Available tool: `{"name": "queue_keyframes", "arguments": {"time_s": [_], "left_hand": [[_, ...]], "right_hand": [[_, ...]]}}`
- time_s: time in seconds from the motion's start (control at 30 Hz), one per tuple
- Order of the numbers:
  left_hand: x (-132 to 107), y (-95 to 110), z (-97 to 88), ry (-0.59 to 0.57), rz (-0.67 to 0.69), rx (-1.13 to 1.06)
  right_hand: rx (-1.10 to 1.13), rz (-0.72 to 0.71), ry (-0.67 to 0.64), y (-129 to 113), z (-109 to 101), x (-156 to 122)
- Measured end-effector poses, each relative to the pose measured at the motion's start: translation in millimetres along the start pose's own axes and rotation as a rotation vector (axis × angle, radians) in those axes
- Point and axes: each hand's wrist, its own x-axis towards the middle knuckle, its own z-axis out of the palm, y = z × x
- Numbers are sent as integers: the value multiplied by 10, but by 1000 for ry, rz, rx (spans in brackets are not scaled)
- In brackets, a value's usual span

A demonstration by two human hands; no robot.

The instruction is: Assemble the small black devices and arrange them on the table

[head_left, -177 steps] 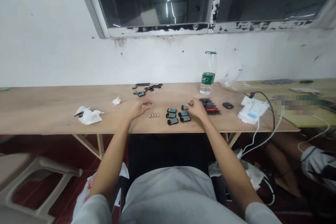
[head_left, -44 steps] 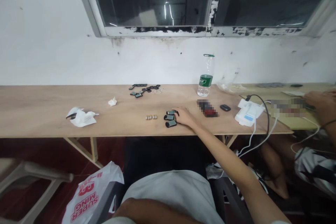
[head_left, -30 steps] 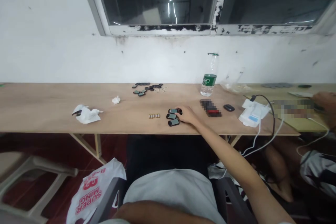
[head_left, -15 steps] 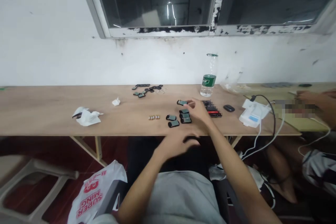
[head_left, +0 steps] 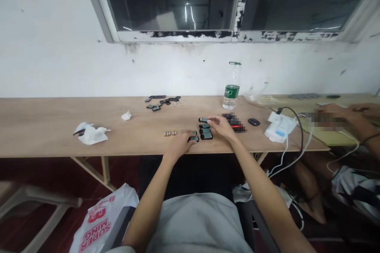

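On the near part of the table, my left hand [head_left: 178, 144] curls around a small black device with a grey face [head_left: 194, 138], thumb on its near side. A second such device lies just behind it, partly covered by the fingers. My right hand [head_left: 222, 126] has its thumb and fingertips on the right end of another black device with a grey face [head_left: 203, 120], farthest back in a short column. Two more devices, one of them the nearest device [head_left: 206, 136], sit below it, edge to edge. Several small metallic cylinders [head_left: 170, 133] stand in a row left of my left hand.
Farther back lies a scattered group of dark devices [head_left: 156, 107]. A water bottle [head_left: 230, 97], a dark box [head_left: 237, 127], a black oval object [head_left: 253, 121] and a white cabled box [head_left: 280, 128] are to the right. Crumpled tissue [head_left: 93, 133] lies left. Another person's hands [head_left: 335, 112] are far right.
My left hand has moved up from the table's front edge onto the left devices. My right hand stays at the back device, which sits slightly lower. The view has shifted a little.
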Motion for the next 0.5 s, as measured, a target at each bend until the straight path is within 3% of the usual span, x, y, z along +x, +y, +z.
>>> {"name": "queue_keyframes", "arguments": {"time_s": [0.23,0.5], "left_hand": [[81,-119,1,-16,76,59],[131,-47,67,46,164,92]], "right_hand": [[-175,38,8,-71,111,-22],[88,118,2,-25,124,-10]]}}
